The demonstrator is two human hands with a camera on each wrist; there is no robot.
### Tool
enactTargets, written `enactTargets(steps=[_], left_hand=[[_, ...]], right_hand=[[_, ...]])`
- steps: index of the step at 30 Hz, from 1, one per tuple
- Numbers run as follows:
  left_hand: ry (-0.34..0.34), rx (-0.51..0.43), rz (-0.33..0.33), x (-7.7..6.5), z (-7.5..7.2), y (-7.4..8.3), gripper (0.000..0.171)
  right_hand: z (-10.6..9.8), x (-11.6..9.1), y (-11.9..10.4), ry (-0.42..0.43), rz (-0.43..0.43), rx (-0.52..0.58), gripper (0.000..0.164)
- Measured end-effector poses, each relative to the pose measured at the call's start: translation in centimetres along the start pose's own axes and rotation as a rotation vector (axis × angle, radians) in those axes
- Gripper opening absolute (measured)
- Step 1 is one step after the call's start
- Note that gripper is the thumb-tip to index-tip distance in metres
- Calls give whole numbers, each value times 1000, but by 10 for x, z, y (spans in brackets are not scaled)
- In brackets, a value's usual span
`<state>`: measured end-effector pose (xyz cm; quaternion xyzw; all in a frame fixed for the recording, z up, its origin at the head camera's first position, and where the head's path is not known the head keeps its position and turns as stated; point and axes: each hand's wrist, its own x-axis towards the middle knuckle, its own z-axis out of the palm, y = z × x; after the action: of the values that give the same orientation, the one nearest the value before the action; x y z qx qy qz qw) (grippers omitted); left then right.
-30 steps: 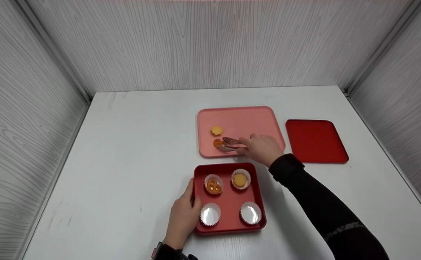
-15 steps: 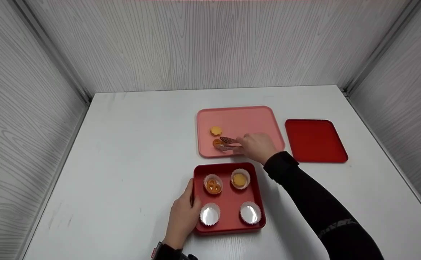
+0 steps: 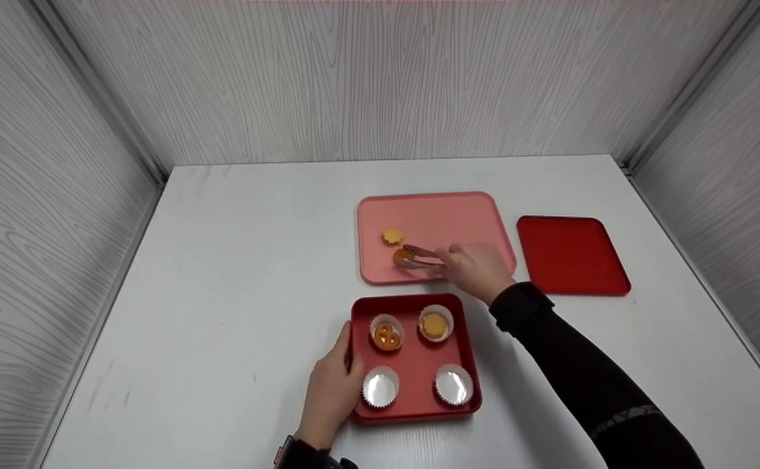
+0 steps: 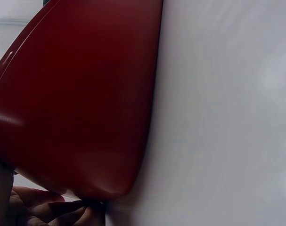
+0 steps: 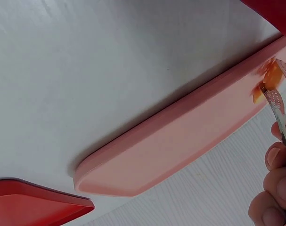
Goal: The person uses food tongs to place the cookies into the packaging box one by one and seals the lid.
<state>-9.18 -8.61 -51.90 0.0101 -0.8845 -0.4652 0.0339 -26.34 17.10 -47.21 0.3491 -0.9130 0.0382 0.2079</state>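
In the head view, my right hand (image 3: pixel 478 267) holds a pair of metal tongs (image 3: pixel 422 251) over the pink tray. Their perforated tips sit on both sides of a brown pretzel-like cookie (image 3: pixel 402 256). Just behind it lies a yellow scalloped cookie (image 3: pixel 392 236). The right wrist view catches the tong tips (image 5: pixel 274 100) at the orange-brown cookie (image 5: pixel 272 75). My left hand (image 3: pixel 334 384) grips the left wall of a red square box (image 3: pixel 412 365). Inside the box, a pretzel (image 3: pixel 386 335) and a yellow cookie (image 3: pixel 434 325) sit in paper cups at the back.
Two paper cups in the front of the box, left (image 3: pixel 380 387) and right (image 3: pixel 453 385), show bare shiny bottoms. The pink tray (image 3: pixel 452 215) lies behind the box. A flat red lid-like tray (image 3: pixel 572 254) is to its right. Grey wood-grain panels (image 3: pixel 380 85) enclose the white table (image 3: pixel 223 293).
The tongs have drawn together around the brown cookie, which has shifted slightly to the right on the pink tray. My left hand and the box have stayed in place.
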Motion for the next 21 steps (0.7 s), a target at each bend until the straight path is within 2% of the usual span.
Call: enactTargets(steps=[9,21], left_hand=[[-3,9,-26,1,0,-1,55],[-3,-19,-22,2,1,-1,55]], right_hand=[[-4,-11,8,40,-35,-34,25],[-24,-36,8,225,-60,-36,32]])
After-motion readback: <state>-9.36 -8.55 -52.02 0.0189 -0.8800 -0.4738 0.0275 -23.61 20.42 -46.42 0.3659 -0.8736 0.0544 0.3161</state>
